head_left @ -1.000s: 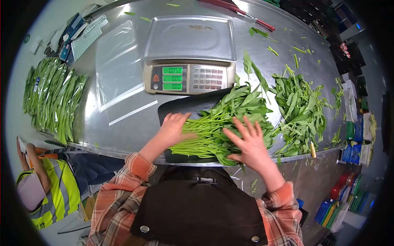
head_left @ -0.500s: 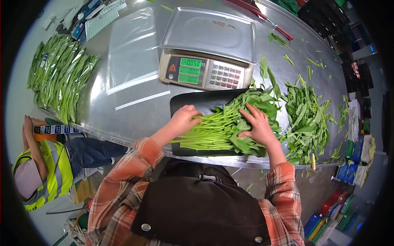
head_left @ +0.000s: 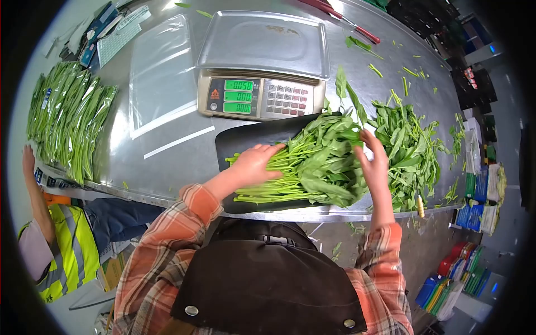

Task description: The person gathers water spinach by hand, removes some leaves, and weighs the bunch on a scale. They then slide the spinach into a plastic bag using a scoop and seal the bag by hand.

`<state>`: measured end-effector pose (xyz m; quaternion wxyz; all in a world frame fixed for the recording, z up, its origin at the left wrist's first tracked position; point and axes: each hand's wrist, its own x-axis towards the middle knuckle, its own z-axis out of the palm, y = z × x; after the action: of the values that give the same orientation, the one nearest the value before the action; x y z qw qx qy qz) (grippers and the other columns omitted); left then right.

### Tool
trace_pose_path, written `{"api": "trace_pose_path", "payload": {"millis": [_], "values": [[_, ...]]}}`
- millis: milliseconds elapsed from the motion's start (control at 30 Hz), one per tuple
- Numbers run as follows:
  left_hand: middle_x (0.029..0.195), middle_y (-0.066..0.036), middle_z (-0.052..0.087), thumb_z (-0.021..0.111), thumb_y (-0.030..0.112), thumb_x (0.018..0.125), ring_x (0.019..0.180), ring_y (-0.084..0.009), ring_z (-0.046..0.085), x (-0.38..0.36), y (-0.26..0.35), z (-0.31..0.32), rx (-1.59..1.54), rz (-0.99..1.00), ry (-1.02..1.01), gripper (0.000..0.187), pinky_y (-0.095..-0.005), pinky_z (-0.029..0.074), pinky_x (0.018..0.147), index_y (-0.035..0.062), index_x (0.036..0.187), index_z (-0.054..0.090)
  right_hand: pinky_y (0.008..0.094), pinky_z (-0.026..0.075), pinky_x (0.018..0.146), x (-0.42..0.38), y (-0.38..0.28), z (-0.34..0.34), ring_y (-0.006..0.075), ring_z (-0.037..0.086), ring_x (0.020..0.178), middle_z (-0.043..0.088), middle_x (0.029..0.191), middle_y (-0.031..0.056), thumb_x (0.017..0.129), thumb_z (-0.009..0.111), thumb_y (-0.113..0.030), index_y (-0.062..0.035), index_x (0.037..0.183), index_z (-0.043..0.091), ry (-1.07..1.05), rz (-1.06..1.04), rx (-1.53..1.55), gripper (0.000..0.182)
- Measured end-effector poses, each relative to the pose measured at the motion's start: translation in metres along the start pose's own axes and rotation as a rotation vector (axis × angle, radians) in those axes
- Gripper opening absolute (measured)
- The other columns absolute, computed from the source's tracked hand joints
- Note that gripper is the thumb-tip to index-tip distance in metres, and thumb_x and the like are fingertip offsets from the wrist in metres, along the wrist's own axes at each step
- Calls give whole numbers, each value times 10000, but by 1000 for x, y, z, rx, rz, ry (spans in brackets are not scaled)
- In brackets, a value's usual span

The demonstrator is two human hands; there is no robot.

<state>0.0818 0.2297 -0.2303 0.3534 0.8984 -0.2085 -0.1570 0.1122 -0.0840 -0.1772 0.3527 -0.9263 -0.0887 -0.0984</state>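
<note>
A bunch of long-stemmed leafy greens [head_left: 329, 162] lies on a black mat [head_left: 240, 139] at the table's front edge, stems to the left and leaves to the right. My left hand [head_left: 257, 166] rests over the stems, thumb and fingers apart. At the leafy end, my right hand [head_left: 375, 162] is open, its thumb and fingers spread beside the outer leaves. A loose heap of the same greens [head_left: 410, 142] lies just right of it. Behind the mat stands a digital scale [head_left: 257, 97] with a bare metal pan [head_left: 262, 44] and lit green displays.
Flat clear plastic bags [head_left: 162, 72] lie left of the scale. Bagged greens [head_left: 70, 117] are stacked at the far left. A red-handled tool [head_left: 363, 33] lies at the back, with stem scraps around. Another person in a yellow vest [head_left: 67, 240] is at the left.
My left hand has moved right along the stems and opened out. My right hand has shifted off the top of the leaves to their right end. The view has turned slightly.
</note>
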Motion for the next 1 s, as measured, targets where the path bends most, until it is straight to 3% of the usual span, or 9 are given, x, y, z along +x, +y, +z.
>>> {"api": "trace_pose_path", "payload": {"millis": [33,67,233,367,467,700,833,900,1000], "values": [[1106,-132,554,710,351,730,1056,-317,513,1,-5,3,-51,-14,27,673,-408,435,888,81,1294,460,356,469,811,-11,-9,-14,298,603,902,619,991,154,807,644,-38,-5,1107,569,111,-57,-69,311],[1080,-127,562,708,356,726,1030,-313,519,4,-11,7,-33,-17,30,675,-407,443,873,73,1287,463,351,478,765,-30,-20,-25,289,604,870,616,944,142,779,635,-1,-25,1043,587,123,-89,-140,269],[1082,-137,556,708,356,721,1055,-322,513,11,0,11,218,73,22,647,-402,432,911,77,1262,491,378,482,766,-117,-81,1,293,572,905,600,1000,108,714,669,-13,-41,1045,588,-431,-287,-37,342],[1119,-136,570,703,263,738,1063,-316,534,13,-1,14,80,39,15,581,-384,442,907,87,1255,505,379,443,803,-130,-86,39,267,557,887,586,1024,88,720,671,-46,-43,1050,594,-339,-301,-117,339],[1099,-125,617,687,187,760,1015,-303,589,15,-8,16,-113,80,187,491,-366,473,866,83,1217,537,365,441,762,-143,-77,42,250,557,874,606,984,69,711,672,-47,-50,998,617,-330,-297,-112,293],[978,-156,663,709,171,750,891,-266,648,29,-20,2,-340,-184,149,434,-320,489,794,16,1134,582,338,440,715,-167,-76,46,236,551,838,623,944,62,727,645,-71,-45,919,636,-367,-281,-15,194],[1053,-181,642,711,188,745,984,-264,620,26,-1,-14,-305,-239,-1,461,-330,459,866,-27,1130,577,389,426,840,-139,-96,31,269,538,982,582,1101,113,763,652,-115,-52,1065,606,-334,-310,-52,312],[1021,-164,653,712,164,743,955,-233,625,24,3,-13,-349,-233,39,434,-314,465,845,-26,1112,586,427,402,917,-108,-109,28,292,510,1079,542,1188,140,785,654,-171,-59,1139,576,-213,-376,-127,380],[962,-131,670,716,126,745,883,-172,632,19,7,-9,-449,-212,139,400,-286,478,797,-23,1095,591,484,352,985,-98,-106,41,315,468,1168,511,1241,135,792,657,-269,-84,1193,550,-312,-236,-283,454]]}}
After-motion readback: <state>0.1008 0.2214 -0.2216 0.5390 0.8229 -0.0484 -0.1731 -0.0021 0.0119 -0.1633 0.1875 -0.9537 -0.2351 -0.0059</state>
